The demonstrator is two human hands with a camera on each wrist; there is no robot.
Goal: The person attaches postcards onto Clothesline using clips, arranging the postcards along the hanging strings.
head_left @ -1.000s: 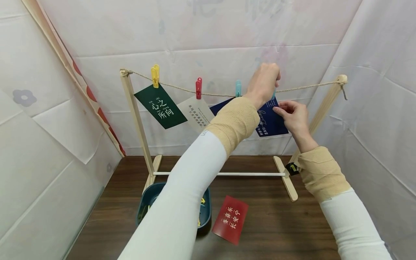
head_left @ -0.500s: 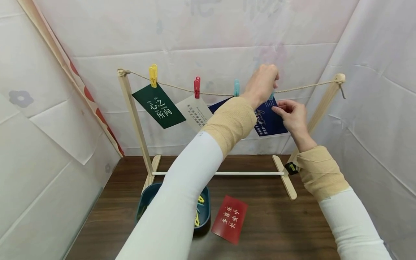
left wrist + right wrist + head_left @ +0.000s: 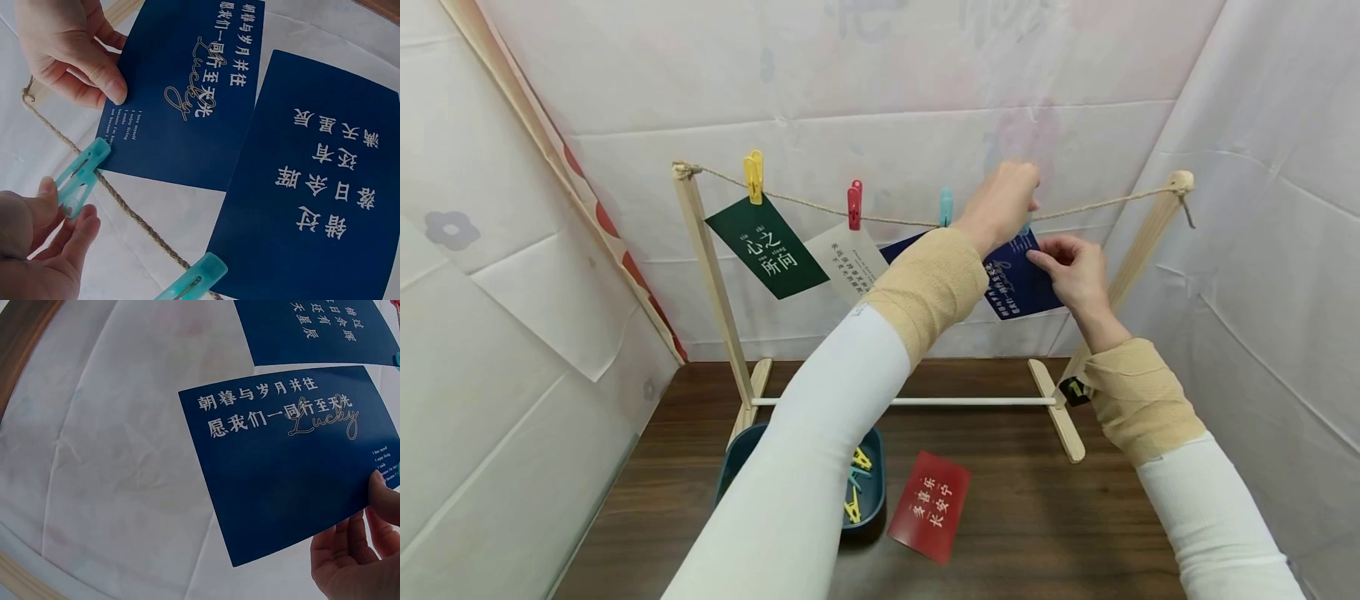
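My left hand (image 3: 1000, 204) pinches the handles of a turquoise clothespin (image 3: 81, 175) between thumb and fingers. The clothespin's jaws sit over the twine (image 3: 140, 222) at the corner of a dark blue "Lucky" card (image 3: 275, 462). Close to that corner, my right hand (image 3: 1078, 271) holds the card's edge between thumb and fingers. Beside it hangs another blue card (image 3: 312, 175), with a second turquoise clothespin (image 3: 946, 207) at its corner. In the head view, my left hand and forearm hide part of the blue cards.
On the same twine hang a green card (image 3: 769, 246) under a yellow clothespin (image 3: 754, 177) and a cream card (image 3: 847, 260) under a red one. A wooden stand (image 3: 715, 283) supports the twine. Below are a red card (image 3: 930, 507) and a dark teal bin (image 3: 880, 492) holding clothespins.
My left hand has come down slightly at the twine, still on the turquoise clothespin. My right hand keeps its hold on the card, almost unmoved.
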